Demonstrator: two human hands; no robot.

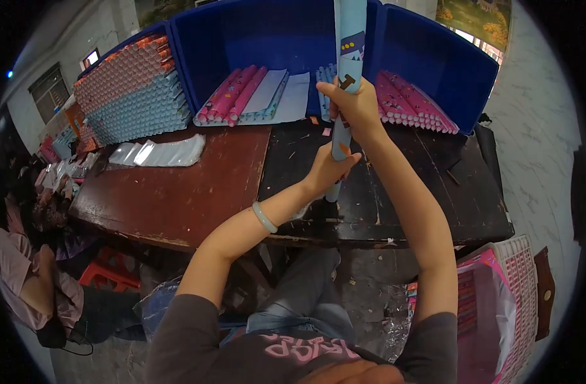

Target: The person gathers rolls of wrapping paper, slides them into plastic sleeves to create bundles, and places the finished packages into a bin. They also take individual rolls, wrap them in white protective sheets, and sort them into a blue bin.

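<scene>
A light blue patterned paper roll (352, 54) stands upright above the dark table (293, 160). My right hand (357, 109) is wrapped round its middle, thumb pointing left. Lower down, my left hand (331, 168) grips the same roll near its bottom end, with a pale bracelet on that wrist. Behind my hands, pink rolls (229, 96) and blue rolls lie with white sheets (296, 99) in front of a blue bin (254, 38). More pink rolls (411, 105) are stacked to the right of my right hand.
A tall stack of orange and blue rolls (133, 96) stands at the back left. Clear plastic sleeves (158, 151) lie on the red-brown table part. A white basket (517, 301) with pink lining is at the lower right. Another person (30, 281) sits at the far left near a red stool (111, 272).
</scene>
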